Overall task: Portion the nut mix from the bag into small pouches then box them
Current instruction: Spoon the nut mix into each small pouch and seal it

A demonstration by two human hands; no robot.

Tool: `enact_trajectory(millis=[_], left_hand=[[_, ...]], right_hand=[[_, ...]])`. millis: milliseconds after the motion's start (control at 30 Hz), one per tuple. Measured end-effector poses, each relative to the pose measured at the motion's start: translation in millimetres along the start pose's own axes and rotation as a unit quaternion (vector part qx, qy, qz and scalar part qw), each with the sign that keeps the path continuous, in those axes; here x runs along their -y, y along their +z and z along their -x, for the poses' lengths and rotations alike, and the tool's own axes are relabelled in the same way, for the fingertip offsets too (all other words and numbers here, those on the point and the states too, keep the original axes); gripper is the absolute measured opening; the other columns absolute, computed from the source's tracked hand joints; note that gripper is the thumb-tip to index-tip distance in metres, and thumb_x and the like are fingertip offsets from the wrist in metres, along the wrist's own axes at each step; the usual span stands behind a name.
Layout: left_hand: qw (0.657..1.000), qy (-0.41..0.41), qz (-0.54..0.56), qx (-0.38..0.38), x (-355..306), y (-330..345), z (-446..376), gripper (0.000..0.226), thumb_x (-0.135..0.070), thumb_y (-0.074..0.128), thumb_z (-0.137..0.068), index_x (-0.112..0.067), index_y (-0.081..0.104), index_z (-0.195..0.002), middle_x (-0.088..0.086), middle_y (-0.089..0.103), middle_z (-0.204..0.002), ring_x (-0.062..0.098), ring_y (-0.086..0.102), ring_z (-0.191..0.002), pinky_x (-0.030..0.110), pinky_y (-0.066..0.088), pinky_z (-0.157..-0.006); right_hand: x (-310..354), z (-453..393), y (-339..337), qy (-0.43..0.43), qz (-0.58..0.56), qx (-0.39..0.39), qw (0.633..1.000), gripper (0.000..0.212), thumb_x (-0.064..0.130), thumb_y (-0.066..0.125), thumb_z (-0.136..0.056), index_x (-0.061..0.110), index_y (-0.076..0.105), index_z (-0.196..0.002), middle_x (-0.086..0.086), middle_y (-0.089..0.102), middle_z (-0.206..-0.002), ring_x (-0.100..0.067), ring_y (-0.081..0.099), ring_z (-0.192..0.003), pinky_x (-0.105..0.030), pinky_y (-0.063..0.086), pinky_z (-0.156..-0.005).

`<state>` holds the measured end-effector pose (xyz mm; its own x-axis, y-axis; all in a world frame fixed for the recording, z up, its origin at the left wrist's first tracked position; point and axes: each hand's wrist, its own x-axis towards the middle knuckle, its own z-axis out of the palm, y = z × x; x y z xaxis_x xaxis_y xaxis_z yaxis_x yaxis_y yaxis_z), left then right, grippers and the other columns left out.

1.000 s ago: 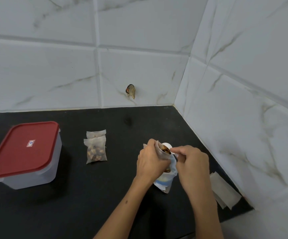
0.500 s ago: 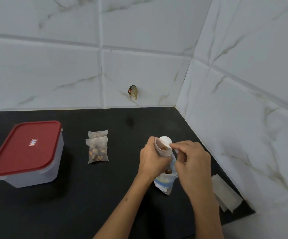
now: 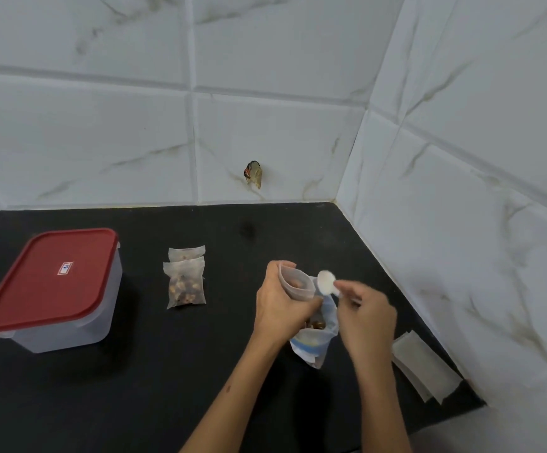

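At the left of the black counter (image 3: pixel 141 393) stands a clear box (image 3: pixel 69 325) with its red lid (image 3: pixel 50 276) on. Right of it, well apart, lie 2 filled pouches (image 3: pixel 185 282), the nearer one overlapping the farther. Further right, the left hand (image 3: pixel 280 304) curls its fingers round an open pouch (image 3: pixel 295 284), mouth up, with a few nuts inside. Just below and to the right stands the bag (image 3: pixel 318 341), open, with nuts showing in it. The right hand (image 3: pixel 365 310) pinches the handle of a white spoon (image 3: pixel 327 281), whose bowl hangs just right of the pouch's mouth, above the bag. At the far right, near the wall, lie flat empty pouches (image 3: pixel 424 364).
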<state>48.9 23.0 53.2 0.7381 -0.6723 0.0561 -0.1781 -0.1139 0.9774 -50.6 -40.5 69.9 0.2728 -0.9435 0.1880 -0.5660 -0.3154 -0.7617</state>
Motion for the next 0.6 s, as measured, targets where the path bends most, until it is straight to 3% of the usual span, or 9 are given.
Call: enact_trajectory(millis=[133, 267, 367, 400, 467, 533, 600], left_hand=[[0.997, -0.022, 0.071, 0.01, -5, -9, 12, 0.064, -0.053, 0.074, -0.057, -0.03, 0.047, -0.11, -0.007, 0.058, -0.098, 0.006, 0.06, -0.088, 0.014, 0.047, -0.064], [0.98, -0.07, 0.185, -0.002, -7, -18, 13, 0.056, -0.061, 0.051, -0.066, -0.02, 0.057, -0.104, 0.005, 0.062, -0.104, 0.009, 0.059, -0.088, 0.023, 0.049, -0.074], [0.976, -0.099, 0.195, -0.018, -3, -23, 14, 0.061, -0.067, 0.039, -0.059, -0.027, 0.06, -0.1, 0.008, 0.064, -0.111, 0.022, 0.059, -0.103, 0.047, 0.048, -0.093], [0.975, -0.104, 0.194, -0.024, -1, -25, 14, 0.06, -0.067, 0.037, -0.057, -0.03, 0.06, -0.099, 0.008, 0.064, -0.111, 0.025, 0.058, -0.105, 0.051, 0.047, -0.095], [0.975, -0.11, 0.19, -0.033, 1, -27, 16, 0.057, -0.065, 0.037, -0.056, -0.033, 0.059, -0.097, 0.01, 0.064, -0.111, 0.028, 0.058, -0.107, 0.054, 0.046, -0.096], [0.975, -0.111, 0.188, -0.034, 2, -29, 18, 0.054, -0.063, 0.038, -0.057, -0.034, 0.059, -0.097, 0.012, 0.064, -0.111, 0.032, 0.059, -0.107, 0.056, 0.048, -0.093], [0.978, -0.105, 0.177, -0.025, 3, -32, 19, 0.047, -0.059, 0.041, -0.063, -0.033, 0.057, -0.1, 0.013, 0.064, -0.111, 0.034, 0.06, -0.105, 0.058, 0.05, -0.09]], right_hand=[[-28, 10, 27, 0.035, 0.122, 0.082, 0.989, 0.026, 0.013, 0.058, -0.09, 0.021, 0.066, -0.113, 0.001, 0.066, -0.108, -0.014, 0.058, -0.102, -0.036, 0.049, -0.092], [-28, 12, 33, 0.017, 0.17, 0.091, 0.981, 0.027, 0.016, 0.058, -0.091, 0.025, 0.065, -0.115, 0.003, 0.065, -0.111, -0.016, 0.054, -0.111, -0.035, 0.04, -0.099], [-10, 15, 22, 0.002, -0.037, 0.036, 0.999, 0.018, 0.022, 0.06, -0.091, 0.024, 0.067, -0.107, 0.006, 0.067, -0.104, -0.011, 0.06, -0.104, -0.023, 0.048, -0.083], [0, 17, 17, 0.008, -0.136, 0.051, 0.989, 0.013, 0.025, 0.061, -0.09, 0.027, 0.067, -0.101, 0.01, 0.067, -0.099, -0.006, 0.062, -0.098, -0.016, 0.048, -0.075], [19, 22, 8, 0.014, -0.278, 0.114, 0.954, 0.009, 0.029, 0.065, -0.086, 0.028, 0.068, -0.094, 0.014, 0.07, -0.091, -0.001, 0.066, -0.088, -0.014, 0.051, -0.069], [26, 26, 7, -0.003, -0.301, 0.163, 0.94, 0.013, 0.026, 0.071, -0.081, 0.023, 0.07, -0.093, 0.01, 0.072, -0.089, -0.002, 0.068, -0.084, -0.019, 0.055, -0.072], [27, 29, 10, -0.026, -0.247, 0.171, 0.953, 0.01, 0.023, 0.073, -0.08, 0.021, 0.072, -0.09, 0.008, 0.072, -0.085, -0.004, 0.069, -0.081, -0.021, 0.057, -0.074]])
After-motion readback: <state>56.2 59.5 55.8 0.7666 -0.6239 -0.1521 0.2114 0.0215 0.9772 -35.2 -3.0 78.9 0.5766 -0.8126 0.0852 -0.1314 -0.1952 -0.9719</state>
